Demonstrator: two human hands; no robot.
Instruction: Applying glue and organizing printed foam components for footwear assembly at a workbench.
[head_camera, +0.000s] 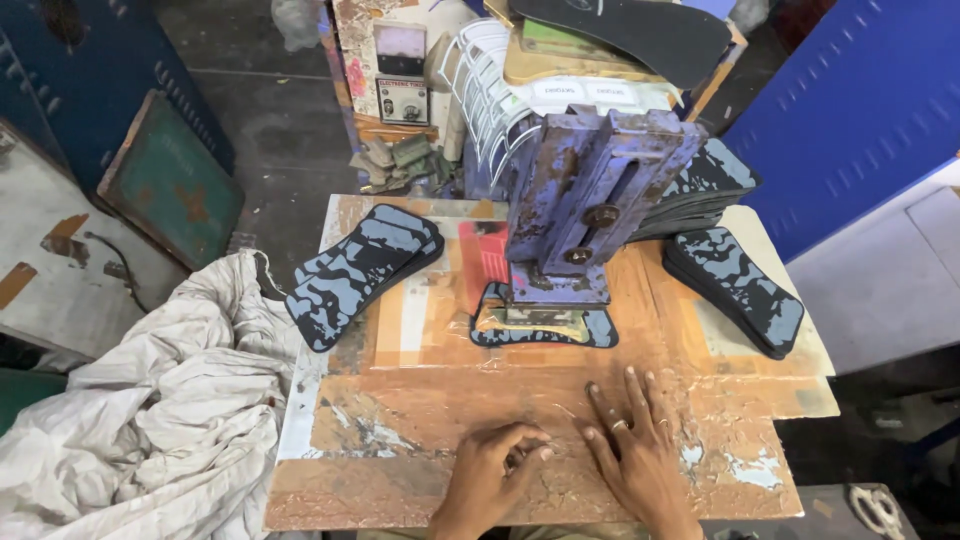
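My left hand (490, 472) rests on the worn work table (420, 400) near its front edge, fingers curled under, holding nothing. My right hand (640, 450) lies flat beside it with fingers spread, a ring on one finger. Beyond them stands a blue metal press (590, 200), its head down on a blue camouflage shoe sole (545, 328). A stack of similar soles (360, 270) lies at the table's left, another stack (735, 285) at the right, and more (705, 185) behind the press.
A crumpled white cloth (170, 400) is heaped left of the table. A control box with a meter (400, 70) and a white wire guard (490, 90) stand behind. Blue metal panels (850, 100) flank the right side; a green board (170, 180) leans at left.
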